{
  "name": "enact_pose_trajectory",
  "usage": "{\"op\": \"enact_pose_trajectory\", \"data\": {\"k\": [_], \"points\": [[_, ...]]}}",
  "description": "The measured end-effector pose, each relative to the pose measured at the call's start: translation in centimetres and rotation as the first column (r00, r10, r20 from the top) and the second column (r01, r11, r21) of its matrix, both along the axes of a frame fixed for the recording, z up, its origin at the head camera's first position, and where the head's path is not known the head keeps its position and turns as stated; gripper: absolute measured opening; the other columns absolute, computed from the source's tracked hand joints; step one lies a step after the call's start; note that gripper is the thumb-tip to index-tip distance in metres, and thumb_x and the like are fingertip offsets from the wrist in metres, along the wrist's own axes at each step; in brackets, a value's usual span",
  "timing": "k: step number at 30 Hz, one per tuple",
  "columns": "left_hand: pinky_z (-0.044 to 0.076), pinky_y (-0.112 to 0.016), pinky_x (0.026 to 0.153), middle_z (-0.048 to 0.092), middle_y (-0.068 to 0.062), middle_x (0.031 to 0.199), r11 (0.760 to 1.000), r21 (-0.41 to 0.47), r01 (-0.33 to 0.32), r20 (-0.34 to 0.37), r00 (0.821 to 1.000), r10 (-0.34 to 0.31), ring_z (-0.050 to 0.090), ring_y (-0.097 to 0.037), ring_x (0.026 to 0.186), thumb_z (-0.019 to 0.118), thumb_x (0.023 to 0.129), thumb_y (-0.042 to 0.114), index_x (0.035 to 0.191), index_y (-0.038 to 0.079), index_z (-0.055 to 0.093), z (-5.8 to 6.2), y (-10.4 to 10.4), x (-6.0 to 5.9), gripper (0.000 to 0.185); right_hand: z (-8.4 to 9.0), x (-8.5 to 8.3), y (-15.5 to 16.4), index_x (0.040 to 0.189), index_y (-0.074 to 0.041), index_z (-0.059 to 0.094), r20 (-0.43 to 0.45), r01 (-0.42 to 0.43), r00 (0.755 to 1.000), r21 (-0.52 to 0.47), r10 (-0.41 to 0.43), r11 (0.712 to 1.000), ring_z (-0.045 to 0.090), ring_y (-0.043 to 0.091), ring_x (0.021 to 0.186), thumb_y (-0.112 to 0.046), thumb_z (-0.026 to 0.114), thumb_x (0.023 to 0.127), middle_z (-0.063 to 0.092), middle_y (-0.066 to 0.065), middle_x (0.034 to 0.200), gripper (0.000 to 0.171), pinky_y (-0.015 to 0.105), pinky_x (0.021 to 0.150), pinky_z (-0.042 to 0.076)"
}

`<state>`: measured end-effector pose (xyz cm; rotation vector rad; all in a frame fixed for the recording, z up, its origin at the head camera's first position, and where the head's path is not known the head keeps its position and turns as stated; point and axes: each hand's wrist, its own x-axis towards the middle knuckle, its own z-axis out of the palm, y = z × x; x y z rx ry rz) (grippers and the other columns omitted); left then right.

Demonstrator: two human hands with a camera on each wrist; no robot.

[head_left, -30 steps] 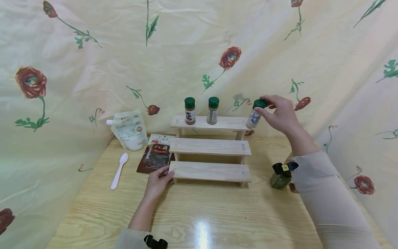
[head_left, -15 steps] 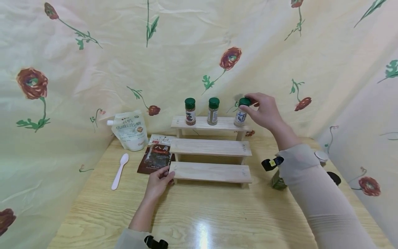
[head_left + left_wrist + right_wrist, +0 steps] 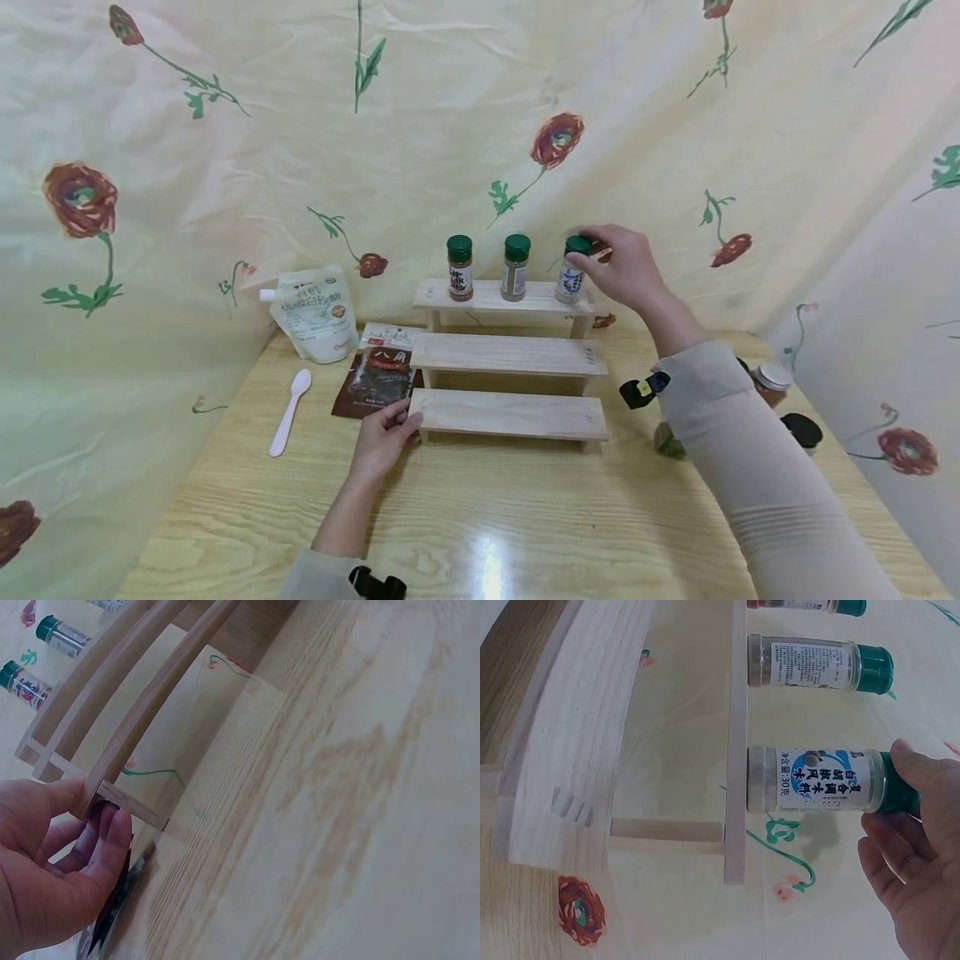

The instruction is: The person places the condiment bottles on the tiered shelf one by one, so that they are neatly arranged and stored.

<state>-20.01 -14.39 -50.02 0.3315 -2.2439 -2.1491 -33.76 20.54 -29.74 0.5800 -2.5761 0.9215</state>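
A three-step wooden rack [image 3: 510, 354] stands on the table. My right hand [image 3: 622, 262] pinches the green cap of a spice jar [image 3: 570, 282] at the right end of the top step. In the right wrist view that jar [image 3: 821, 780] has a blue and white label, and its base is right at the step. Two more green-capped jars, one with a red-brown filling [image 3: 460, 271] and one with a pale label [image 3: 514, 271], stand upright to its left. My left hand [image 3: 381, 442] grips the left end of the lowest step, thumb on top and fingers curled beneath.
Left of the rack are a brown packet [image 3: 378, 375], a white spouted pouch [image 3: 313, 317] and a white spoon [image 3: 289, 412]. Right of it, partly behind my right sleeve, stand a green jar [image 3: 667, 442], a silver-lidded jar [image 3: 772, 379] and a black-lidded jar [image 3: 802, 431]. A flowered cloth hangs behind.
My right hand has carried the spice jar leftward from beyond the rack's right end onto the top step, and the jar has gone from tilted to upright. The left hand keeps its place.
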Motion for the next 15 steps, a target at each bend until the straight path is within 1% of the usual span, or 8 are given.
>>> {"op": "enact_pose_trajectory", "data": {"k": [6, 11, 13, 15], "points": [[0.064, -0.026, 0.071, 0.059, -0.014, 0.102, 1.0, 0.002, -0.003, 0.015, 1.0, 0.003, 0.067, -0.011, 0.08, 0.07, 0.095, 0.003, 0.135, -0.007, 0.06, 0.0, 0.0, 0.0, 0.043, -0.4, 0.2, 0.3, 0.137, 0.0, 0.058, 0.012, 0.004, 1.0, -0.01, -0.004, 1.0, 0.06, 0.036, 0.106, -0.026, 0.072, 0.097, 0.064, 0.02, 0.119, 0.05, 0.054, 0.092, 0.054], [0.064, -0.026, 0.071, 0.06, -0.015, 0.102, 1.0, 0.001, 0.002, 0.003, 1.0, -0.002, 0.067, -0.011, 0.079, 0.07, 0.095, 0.003, 0.135, -0.008, 0.06, -0.1, 0.0, -0.1, 0.043, -1.0, 0.8, 1.1, 0.141, -0.002, 0.054, 0.03, 0.034, 0.999, -0.027, -0.033, 0.999, 0.059, 0.037, 0.111, -0.034, 0.069, 0.098, 0.062, 0.02, 0.125, 0.056, 0.056, 0.096, 0.053], [0.064, -0.026, 0.071, 0.059, -0.015, 0.102, 1.0, 0.004, 0.004, 0.002, 1.0, -0.004, 0.067, -0.011, 0.08, 0.07, 0.095, 0.003, 0.135, -0.008, 0.059, -0.1, -0.1, -0.1, 0.043, -1.4, 1.1, 1.5, 0.141, -0.001, 0.053, 0.027, 0.046, 0.999, -0.028, -0.045, 0.999, 0.059, 0.037, 0.111, -0.037, 0.068, 0.098, 0.062, 0.021, 0.125, 0.058, 0.056, 0.096, 0.053], [0.064, -0.026, 0.071, 0.059, -0.014, 0.102, 1.0, 0.007, 0.003, 0.004, 1.0, -0.003, 0.067, -0.011, 0.08, 0.07, 0.095, 0.003, 0.135, -0.007, 0.06, -0.1, -0.1, -0.1, 0.043, -1.7, 1.4, 2.0, 0.141, 0.001, 0.054, 0.018, 0.049, 0.999, -0.031, -0.048, 0.998, 0.06, 0.038, 0.11, -0.037, 0.067, 0.099, 0.062, 0.022, 0.125, 0.058, 0.056, 0.095, 0.053]]}}
